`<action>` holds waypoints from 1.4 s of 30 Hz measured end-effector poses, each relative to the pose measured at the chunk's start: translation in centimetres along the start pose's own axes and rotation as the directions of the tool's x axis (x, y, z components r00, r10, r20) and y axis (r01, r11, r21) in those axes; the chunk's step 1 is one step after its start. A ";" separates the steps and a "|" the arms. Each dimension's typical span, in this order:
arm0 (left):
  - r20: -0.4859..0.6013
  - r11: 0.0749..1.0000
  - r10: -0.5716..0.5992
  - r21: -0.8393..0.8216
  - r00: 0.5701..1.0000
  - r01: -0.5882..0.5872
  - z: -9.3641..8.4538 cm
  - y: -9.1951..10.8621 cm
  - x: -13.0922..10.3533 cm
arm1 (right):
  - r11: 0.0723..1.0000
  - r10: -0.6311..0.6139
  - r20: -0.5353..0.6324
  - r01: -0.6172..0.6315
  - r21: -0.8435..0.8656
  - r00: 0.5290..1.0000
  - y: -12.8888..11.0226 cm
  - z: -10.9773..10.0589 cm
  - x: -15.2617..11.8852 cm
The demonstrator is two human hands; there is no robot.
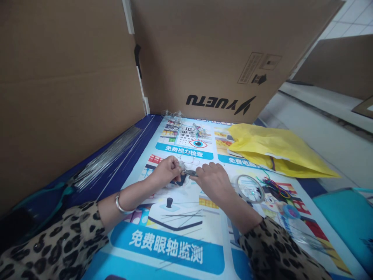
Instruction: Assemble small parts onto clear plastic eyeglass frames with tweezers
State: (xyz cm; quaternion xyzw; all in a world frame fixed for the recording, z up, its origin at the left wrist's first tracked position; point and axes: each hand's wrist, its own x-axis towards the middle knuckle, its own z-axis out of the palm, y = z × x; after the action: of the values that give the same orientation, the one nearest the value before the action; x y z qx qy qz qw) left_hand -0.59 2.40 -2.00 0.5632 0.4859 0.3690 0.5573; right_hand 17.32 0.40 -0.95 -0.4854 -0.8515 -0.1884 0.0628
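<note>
Head view: slim metal tool [190, 172] snug in right hand [214, 182], tip at narrow pinch of left hand [166, 171].

And here's the table [115, 186], blue-covered under a printed sheet [131, 237], with silvery wires [106, 155] along its left edge, tangled wire [201, 131] at the far edge, and a yellow bag [279, 149], ring [238, 186], coloured cords [280, 189] and teal pouch [344, 217] toward the right edge!

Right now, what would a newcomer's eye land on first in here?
Probably the bright yellow bag, lying beyond the right hand and off to its right. Next, the big cardboard at the back with upside-down black lettering, then the leopard-print sleeves reaching in from both sides.
</note>
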 end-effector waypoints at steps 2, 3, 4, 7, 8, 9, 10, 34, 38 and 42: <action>0.011 0.998 -0.007 -0.067 1.000 0.008 0.0 0.0 -0.1 | 1.000 0.028 -0.016 -0.027 0.010 0.999 0.0 0.5 -0.1; 0.014 0.995 -0.012 -0.096 1.000 0.013 0.0 0.0 -0.1 | 0.999 0.043 -0.024 -0.043 0.017 0.999 0.0 0.8 -0.1; 0.015 0.993 -0.019 -0.118 1.000 0.021 0.0 0.0 -0.1 | 0.998 0.057 -0.032 -0.056 0.024 0.998 0.1 1.0 -0.2; 0.009 0.986 -0.045 -0.159 0.999 0.046 -0.1 0.1 -0.2 | 0.997 0.065 -0.047 -0.064 0.037 0.997 0.2 1.3 -0.2; 0.005 0.985 -0.050 -0.163 0.999 0.050 -0.1 0.1 -0.2 | 0.997 0.061 -0.049 -0.060 0.039 0.997 0.3 1.3 -0.2; 0.002 0.986 -0.051 -0.161 0.999 0.050 -0.1 0.0 -0.2 | 0.998 0.056 -0.050 -0.054 0.039 0.997 0.3 1.2 -0.2; -0.003 0.987 -0.049 -0.154 0.999 0.047 -0.1 0.0 -0.1 | 0.998 0.050 -0.049 -0.048 0.039 0.998 0.4 1.2 -0.2; -0.042 0.999 -0.014 0.040 0.999 0.015 0.1 0.4 -0.3 | 0.996 0.030 -0.046 -0.026 0.084 0.999 0.3 1.2 -0.3; -0.133 0.999 0.024 -0.018 0.991 -0.027 -0.2 -0.4 0.1 | 0.968 0.106 0.003 -0.104 0.230 0.994 0.4 1.6 -0.2; -0.186 0.995 0.013 -0.095 0.983 -0.031 -0.4 -0.5 0.2 | 0.916 0.131 -0.013 -0.116 0.383 0.991 -0.1 1.9 -0.2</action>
State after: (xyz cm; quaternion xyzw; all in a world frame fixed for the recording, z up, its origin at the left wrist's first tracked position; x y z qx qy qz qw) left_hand -0.94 2.68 -2.52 0.5038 0.5108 0.4491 0.5326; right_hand 17.51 0.94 -2.74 -0.5129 -0.8382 -0.0242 0.1841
